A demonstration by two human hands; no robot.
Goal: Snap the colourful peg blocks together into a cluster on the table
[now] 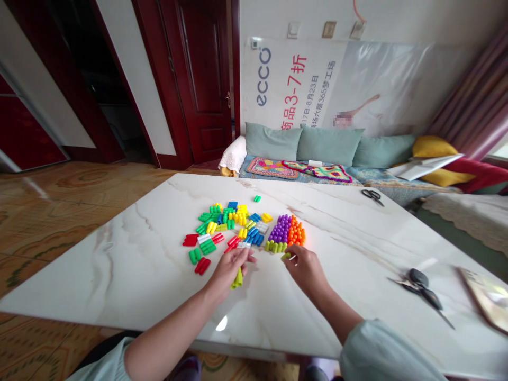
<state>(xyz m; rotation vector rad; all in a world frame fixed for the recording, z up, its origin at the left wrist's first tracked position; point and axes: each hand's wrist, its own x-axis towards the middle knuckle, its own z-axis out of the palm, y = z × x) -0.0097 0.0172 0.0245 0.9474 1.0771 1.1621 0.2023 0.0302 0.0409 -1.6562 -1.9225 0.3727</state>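
Several lime-green plastic pieces (237,279) stick out below my left hand (234,263), whose fingers are closed around them. My right hand (304,264) pinches one more lime-green piece (286,256) at the near side of a sorted block. That block has purple pieces (280,228) on the left and orange pieces (296,232) on the right, with a row of lime-green pieces (275,246) along its near edge. Left of it lies a loose spread of blue pieces (254,237), yellow pieces (239,216), green pieces (207,246), red pieces (202,265) and white pieces (262,227).
Everything lies on a white marble-patterned table (151,264). Black-handled scissors (372,196) rest at the far right, and keys with black fobs (424,288) lie nearer. A phone-like flat object (486,296) is at the right edge. Beyond the table stands a sofa (257,166) with pillows.
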